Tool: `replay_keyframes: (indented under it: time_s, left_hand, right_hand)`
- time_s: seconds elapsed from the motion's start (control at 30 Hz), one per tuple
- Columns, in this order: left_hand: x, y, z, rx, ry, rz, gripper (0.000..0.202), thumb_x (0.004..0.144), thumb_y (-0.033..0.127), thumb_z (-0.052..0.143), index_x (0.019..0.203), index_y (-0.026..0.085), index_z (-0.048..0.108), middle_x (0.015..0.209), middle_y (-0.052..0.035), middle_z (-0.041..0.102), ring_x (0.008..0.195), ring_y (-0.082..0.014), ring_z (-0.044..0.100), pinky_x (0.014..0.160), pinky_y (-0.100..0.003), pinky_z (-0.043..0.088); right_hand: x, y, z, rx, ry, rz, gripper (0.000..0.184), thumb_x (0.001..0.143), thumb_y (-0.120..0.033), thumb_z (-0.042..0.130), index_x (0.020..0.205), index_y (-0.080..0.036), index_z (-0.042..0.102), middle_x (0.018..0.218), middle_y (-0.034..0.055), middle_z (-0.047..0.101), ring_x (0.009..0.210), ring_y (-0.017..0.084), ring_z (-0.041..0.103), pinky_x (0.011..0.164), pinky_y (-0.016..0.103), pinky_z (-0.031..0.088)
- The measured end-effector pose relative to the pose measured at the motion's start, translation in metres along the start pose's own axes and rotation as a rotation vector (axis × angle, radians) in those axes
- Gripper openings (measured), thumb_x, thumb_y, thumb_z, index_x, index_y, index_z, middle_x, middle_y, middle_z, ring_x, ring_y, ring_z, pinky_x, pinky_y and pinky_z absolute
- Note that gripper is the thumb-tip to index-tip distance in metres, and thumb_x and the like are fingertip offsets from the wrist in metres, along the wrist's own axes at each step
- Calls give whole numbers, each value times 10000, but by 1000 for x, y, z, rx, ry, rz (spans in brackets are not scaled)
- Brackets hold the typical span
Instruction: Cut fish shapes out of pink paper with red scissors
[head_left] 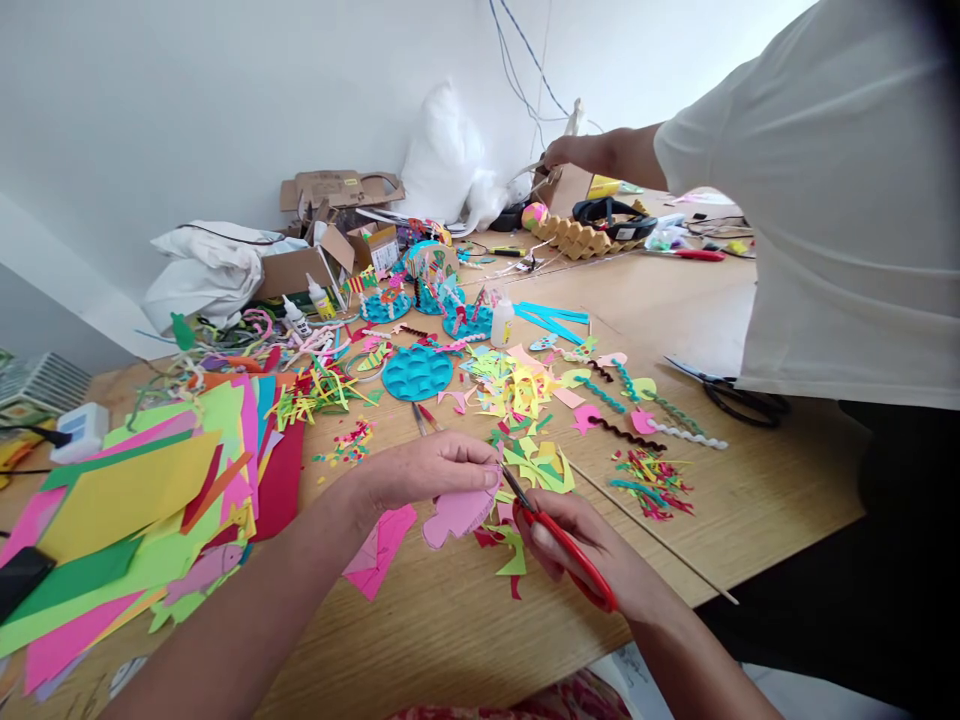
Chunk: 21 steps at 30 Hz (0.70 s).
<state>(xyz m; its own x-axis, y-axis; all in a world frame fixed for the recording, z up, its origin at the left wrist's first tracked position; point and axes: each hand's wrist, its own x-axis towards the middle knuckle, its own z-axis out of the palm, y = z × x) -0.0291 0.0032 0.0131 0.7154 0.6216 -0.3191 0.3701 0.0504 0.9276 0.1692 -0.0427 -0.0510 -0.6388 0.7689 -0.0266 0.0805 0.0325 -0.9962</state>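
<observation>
Pink paper shape [459, 512] hung in the left hand [427, 468], low over the wooden table [465, 630] and close to its near edge. The fingers of that hand pinched the top edge of the shape. The right hand [600, 565] was curled tight through the handles of the red scissors [570, 560]. The blades touched the right side of the shape.

Bare wood lay under and in front of both hands, down to the near edge. Only a loose pink sheet [379, 550] lay on it. On the left, a big pile of coloured paper [127, 500] ran right up to the table's edge. Behind the hands lay a heap of paper scraps [525, 400] and a round blue plate [417, 372]. A thin stick [652, 535] lay slanting to the right of the red scissors, with its end near the table's right edge. Black scissors [742, 402] lay near that edge too, just beside another person in a white shirt [840, 200] who stood close to the table. That person's hand [561, 152] was stretched out over the far end.

At the back, an open cardboard box [300, 268] stood near the wall. What was in it could not be seen. An egg tray [581, 238] sat farther right, with a small ball [532, 214] just beside it.
</observation>
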Motion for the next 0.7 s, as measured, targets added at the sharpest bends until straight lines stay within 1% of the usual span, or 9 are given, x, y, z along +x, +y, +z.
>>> replay_keyframes:
  time_s: [0.13, 0.33, 0.5, 0.6, 0.7]
  left_hand:
    - [1, -2, 0, -22, 2, -7, 283, 786, 388, 479, 615, 166, 440, 572, 31, 424, 523, -88, 378, 475, -225, 266]
    - [1, -1, 1, -1, 10, -12, 294, 792, 386, 474, 603, 168, 421, 559, 37, 396, 521, -86, 357, 474, -223, 259]
    - [2, 1, 2, 10, 3, 0, 301, 789, 385, 471, 587, 172, 403, 551, 44, 366, 516, -85, 338, 476, -228, 243]
    - [2, 0, 1, 23, -6, -4, 296, 791, 380, 469, 589, 173, 406, 550, 48, 356, 514, -84, 329, 477, -231, 233]
    - [3, -3, -1, 36, -21, -1, 292, 795, 372, 467, 590, 172, 409, 556, 46, 356, 524, -87, 333, 486, -236, 235]
  right_hand:
    - [1, -1, 0, -12, 8, 3, 466, 832, -605, 426, 607, -203, 361, 536, -56, 347, 495, 100, 316, 463, 229, 247]
    - [0, -2, 1, -38, 31, 1, 476, 828, -613, 423, 597, -202, 354, 533, -51, 367, 490, 99, 337, 457, 228, 248]
    - [-1, -1, 0, -71, 51, -2, 433, 848, -558, 442, 619, -193, 404, 532, -49, 395, 475, 94, 342, 439, 220, 248]
    - [-2, 0, 0, -74, 53, 5, 407, 859, -528, 448, 633, -190, 418, 531, -54, 377, 472, 91, 322, 427, 214, 239]
    - [-2, 1, -1, -85, 44, -1, 420, 853, -540, 446, 625, -191, 401, 540, -56, 348, 482, 90, 299, 427, 213, 232]
